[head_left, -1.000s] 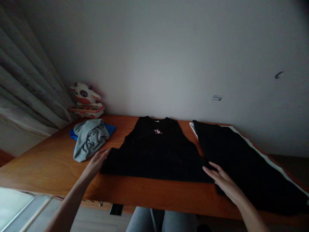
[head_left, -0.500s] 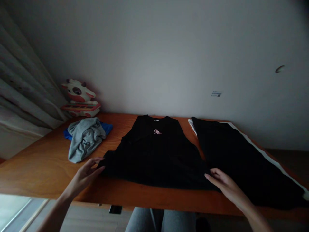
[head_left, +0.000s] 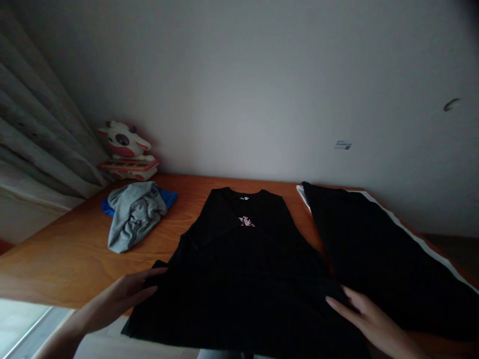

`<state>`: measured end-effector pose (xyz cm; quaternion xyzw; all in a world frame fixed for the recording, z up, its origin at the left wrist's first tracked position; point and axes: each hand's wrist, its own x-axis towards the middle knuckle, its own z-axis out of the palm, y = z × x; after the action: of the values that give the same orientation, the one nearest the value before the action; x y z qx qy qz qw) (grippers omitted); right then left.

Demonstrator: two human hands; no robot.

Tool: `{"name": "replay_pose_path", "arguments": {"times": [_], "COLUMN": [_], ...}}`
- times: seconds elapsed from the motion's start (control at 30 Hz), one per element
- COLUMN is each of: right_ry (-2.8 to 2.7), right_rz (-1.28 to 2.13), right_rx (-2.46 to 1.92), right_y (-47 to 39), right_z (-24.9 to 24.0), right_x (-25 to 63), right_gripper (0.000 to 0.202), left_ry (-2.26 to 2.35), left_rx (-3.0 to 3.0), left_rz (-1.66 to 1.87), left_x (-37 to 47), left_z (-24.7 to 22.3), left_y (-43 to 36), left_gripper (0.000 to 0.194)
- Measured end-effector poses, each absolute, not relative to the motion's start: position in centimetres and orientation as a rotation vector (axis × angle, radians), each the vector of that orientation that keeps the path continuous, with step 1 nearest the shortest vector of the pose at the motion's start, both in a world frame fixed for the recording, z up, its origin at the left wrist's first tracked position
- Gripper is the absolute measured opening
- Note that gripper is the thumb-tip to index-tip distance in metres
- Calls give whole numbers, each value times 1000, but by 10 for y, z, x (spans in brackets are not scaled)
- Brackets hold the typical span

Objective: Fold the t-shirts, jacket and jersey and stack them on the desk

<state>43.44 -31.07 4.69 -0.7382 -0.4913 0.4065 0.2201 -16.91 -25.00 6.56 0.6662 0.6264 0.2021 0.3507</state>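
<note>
A black shirt (head_left: 243,269) lies spread on the table, its neckline toward the wall and a small pink print (head_left: 247,221) on its upper part. Its hem reaches past the table's front edge and covers most of my lap. My left hand (head_left: 125,295) grips the shirt's left side, thumb and fingers around the cloth. On the opposite side, my right hand (head_left: 368,315) holds the shirt's edge between thumb and fingers; some of those fingers are hidden by dark fabric. Beside the right hand lies a second black garment (head_left: 366,244) with a white edge (head_left: 411,234).
The wooden table (head_left: 63,249) stands against a grey wall (head_left: 243,89). A crumpled grey garment (head_left: 136,214) rests on a blue cloth (head_left: 168,198) at the left. Behind them is a cow-shaped toy (head_left: 127,149), near a curtain (head_left: 37,134).
Both hands have drawn the black shirt toward me; its hem has moved from on the table to beyond the front edge. The camera view has shifted slightly left.
</note>
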Motion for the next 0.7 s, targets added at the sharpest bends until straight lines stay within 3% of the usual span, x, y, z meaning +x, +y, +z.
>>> {"name": "replay_pose_path", "arguments": {"times": [0.1, 0.23, 0.43, 0.7], "right_ry": [-1380, -1381, -1173, -1443], "right_rz": [1233, 1224, 591, 993], "right_rx": [-1937, -1761, -1888, -2069], "right_y": [-301, -259, -200, -288], "right_z": [68, 93, 68, 31], "right_x": [441, 442, 450, 460], "right_gripper": [63, 57, 63, 61], "left_ry": [1472, 1579, 1616, 1900], "left_rx": [1701, 1702, 1585, 1650], "left_rz": [571, 950, 1163, 679], "left_x": [-176, -172, -139, -156], "left_z": [83, 98, 84, 36], "left_y": [-233, -193, -138, -211], "left_gripper": [55, 68, 97, 64]}}
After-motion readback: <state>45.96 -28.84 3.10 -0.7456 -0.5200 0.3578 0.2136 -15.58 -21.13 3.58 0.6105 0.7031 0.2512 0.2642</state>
